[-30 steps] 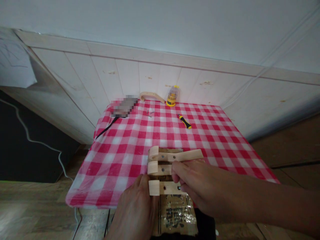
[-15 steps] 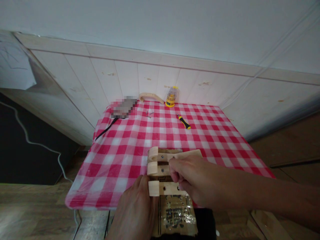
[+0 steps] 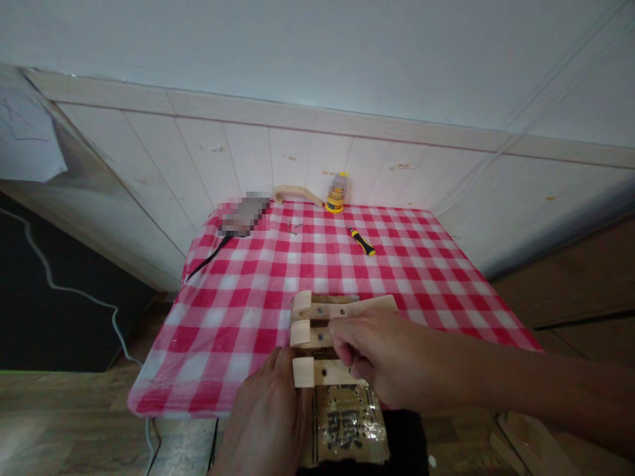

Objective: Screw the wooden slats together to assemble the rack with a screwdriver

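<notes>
Three curved wooden hooks lie side by side across a tape-covered piece of cardboard [image 3: 350,423] at the near edge of the table. Screw heads show in the far hook [image 3: 328,311] and the middle hook [image 3: 303,334]; a dark hole or screw shows in the near hook [image 3: 335,374]. My left hand [image 3: 270,413] is closed around the cardboard's left edge, next to the near hook's curved end. Over the right part of the middle hook, my right hand [image 3: 374,354] is closed with fingers curled; whatever is in them is hidden.
Beyond the hooks, a yellow-and-black screwdriver handle [image 3: 363,243] and several screws [image 3: 294,228] rest on the checked cloth [image 3: 238,297]. A yellow-based container [image 3: 338,193], another wooden hook [image 3: 299,192] and a blurred-out object with a black strap [image 3: 211,258] are near the wall.
My right hand has shifted and turned slightly at the middle hook, uncovering more of the far hook's second screw. The view has moved slightly; my left hand keeps its place on the cardboard.
</notes>
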A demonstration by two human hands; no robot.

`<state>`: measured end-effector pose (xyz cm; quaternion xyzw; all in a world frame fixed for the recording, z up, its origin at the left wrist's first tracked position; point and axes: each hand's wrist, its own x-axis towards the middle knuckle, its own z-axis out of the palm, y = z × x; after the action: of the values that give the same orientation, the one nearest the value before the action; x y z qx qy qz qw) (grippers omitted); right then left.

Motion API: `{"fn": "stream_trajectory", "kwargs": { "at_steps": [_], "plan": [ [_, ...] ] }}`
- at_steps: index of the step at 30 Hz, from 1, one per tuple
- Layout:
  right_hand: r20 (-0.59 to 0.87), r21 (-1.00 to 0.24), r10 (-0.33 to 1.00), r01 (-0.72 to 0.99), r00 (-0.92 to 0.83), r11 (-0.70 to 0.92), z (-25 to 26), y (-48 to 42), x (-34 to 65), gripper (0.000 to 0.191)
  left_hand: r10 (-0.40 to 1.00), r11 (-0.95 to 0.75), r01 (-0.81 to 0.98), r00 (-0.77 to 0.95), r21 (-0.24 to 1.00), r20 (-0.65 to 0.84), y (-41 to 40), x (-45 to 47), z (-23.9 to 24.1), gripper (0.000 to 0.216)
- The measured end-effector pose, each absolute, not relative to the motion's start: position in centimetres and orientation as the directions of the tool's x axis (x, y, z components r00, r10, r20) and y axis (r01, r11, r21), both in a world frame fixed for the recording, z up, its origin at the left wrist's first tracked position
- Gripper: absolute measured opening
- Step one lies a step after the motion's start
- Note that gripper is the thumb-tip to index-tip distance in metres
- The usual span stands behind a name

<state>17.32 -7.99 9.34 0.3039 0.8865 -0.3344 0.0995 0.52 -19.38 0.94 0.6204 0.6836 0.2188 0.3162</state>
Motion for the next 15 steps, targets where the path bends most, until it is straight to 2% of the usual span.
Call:
{"fn": "stream_trajectory", "kwargs": {
  "at_steps": [15],
  "plan": [
    [-0.315, -0.523, 0.5, 0.587, -0.807, 0.618, 9.44, -7.77, 17.78, 0.02, 0.97, 0.208, 0.707, -0.06, 0.676, -0.237, -19.13, 0.66, 1.1, 0.035]
  ]
}}
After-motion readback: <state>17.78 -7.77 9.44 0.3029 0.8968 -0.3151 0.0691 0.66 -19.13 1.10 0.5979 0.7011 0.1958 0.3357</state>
